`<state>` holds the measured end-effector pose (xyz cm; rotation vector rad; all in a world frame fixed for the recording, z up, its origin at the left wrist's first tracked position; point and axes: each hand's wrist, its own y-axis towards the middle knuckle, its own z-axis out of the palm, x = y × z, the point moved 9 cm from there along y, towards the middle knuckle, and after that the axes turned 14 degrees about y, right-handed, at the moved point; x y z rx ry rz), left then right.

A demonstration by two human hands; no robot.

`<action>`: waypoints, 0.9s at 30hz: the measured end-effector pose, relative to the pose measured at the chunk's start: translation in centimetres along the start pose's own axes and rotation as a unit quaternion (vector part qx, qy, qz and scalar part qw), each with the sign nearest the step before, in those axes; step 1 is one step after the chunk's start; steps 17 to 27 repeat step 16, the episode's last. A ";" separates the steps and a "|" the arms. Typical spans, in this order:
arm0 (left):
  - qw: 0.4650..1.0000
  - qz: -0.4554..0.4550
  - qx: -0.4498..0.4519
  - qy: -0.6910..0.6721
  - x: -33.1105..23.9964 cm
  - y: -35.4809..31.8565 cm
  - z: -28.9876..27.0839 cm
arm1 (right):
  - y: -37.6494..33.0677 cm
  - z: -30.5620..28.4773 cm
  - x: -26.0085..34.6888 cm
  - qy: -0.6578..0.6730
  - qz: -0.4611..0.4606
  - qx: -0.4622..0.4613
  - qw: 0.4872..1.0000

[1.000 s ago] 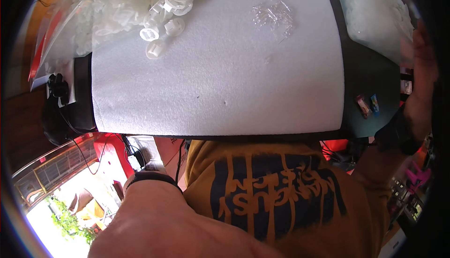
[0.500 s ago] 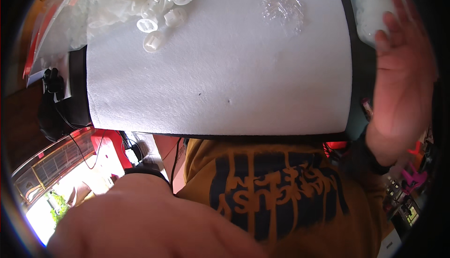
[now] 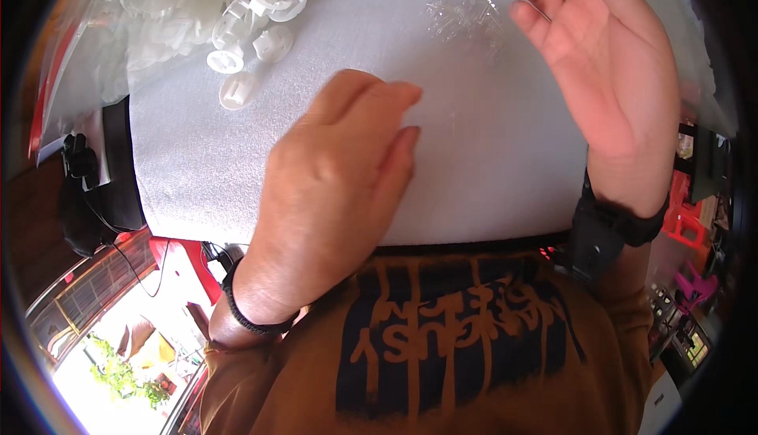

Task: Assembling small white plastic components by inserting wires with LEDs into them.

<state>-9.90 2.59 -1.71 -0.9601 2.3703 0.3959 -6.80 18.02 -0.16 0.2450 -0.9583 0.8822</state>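
Over the middle of a white foam-like sheet (image 3: 474, 198) is my left hand (image 3: 332, 159), back up. Its thumb and index finger are apart, with nothing visible between them; the other fingers are partly hidden. At the upper right my right hand (image 3: 604, 64) shows its palm, fingers loosely bent and apart, holding nothing I can see. Beside its fingertips lies a small pile of thin clear plastic pieces (image 3: 466, 16). Several round white plastic parts (image 3: 237, 89) lie at the upper left, apart from my left hand.
A heap of white plastic parts (image 3: 166, 24) in clear bags fills the far left. Another clear bag (image 3: 699, 56) is behind my right hand. Black cables (image 3: 83, 159) hang at the left edge. A dark rim borders the sheet.
My left hand has moved up from the lower edge onto the sheet's middle. My right hand has moved left, from beyond the sheet's right edge to near the clear pieces.
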 end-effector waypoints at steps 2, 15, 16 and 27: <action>0.998 0.041 0.030 0.048 -1.0 0.4 1.1 | 0.7 -0.4 0.9 -0.038 -0.037 -0.065 0.997; 0.963 0.194 0.069 0.176 -3.1 1.7 3.6 | 5.5 3.5 -2.7 -0.322 0.057 0.167 0.930; 0.962 0.196 0.071 0.175 -3.0 1.7 3.5 | 4.5 4.7 -2.1 -0.298 0.061 0.237 0.923; 0.962 0.196 0.071 0.175 -3.0 1.7 3.5 | 4.5 4.7 -2.1 -0.298 0.061 0.237 0.923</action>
